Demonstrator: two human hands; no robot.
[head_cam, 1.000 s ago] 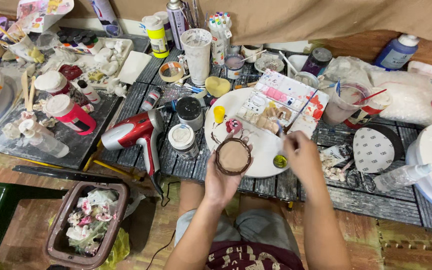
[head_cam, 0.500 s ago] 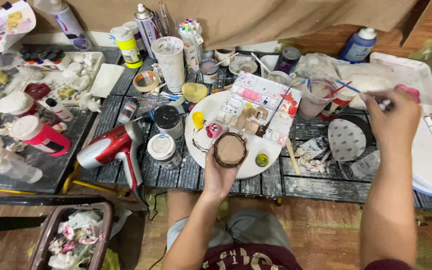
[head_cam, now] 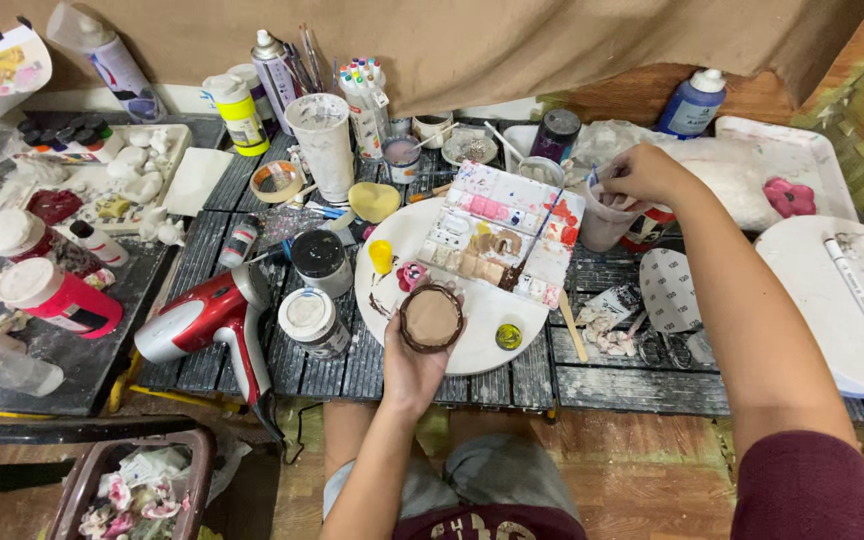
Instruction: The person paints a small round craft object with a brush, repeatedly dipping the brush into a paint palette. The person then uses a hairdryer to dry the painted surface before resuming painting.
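Observation:
My left hand [head_cam: 414,372] holds a small round brown clay dish [head_cam: 431,318] over the near edge of a round white plate [head_cam: 472,340]. On that plate lies a white paint palette [head_cam: 500,238] with pink, tan and brown wells. My right hand [head_cam: 642,172] reaches to the far right of the plate and grips a thin brush whose tip is down in a plastic rinse cup [head_cam: 607,218]. A yellow paint cap [head_cam: 380,256] and a small green-yellow pot [head_cam: 508,336] sit on the plate.
A red hair dryer [head_cam: 214,318] lies left of the plate beside two round jars [head_cam: 312,322]. Bottles, a spray can [head_cam: 276,66] and a marker cup [head_cam: 362,92] line the back. A white tray [head_cam: 832,300] with a marker is at the right; a bin [head_cam: 132,490] stands below left.
My right hand went from beside the brown dish out to the right, then back to the rinse cup. The left hand kept the dish over the plate.

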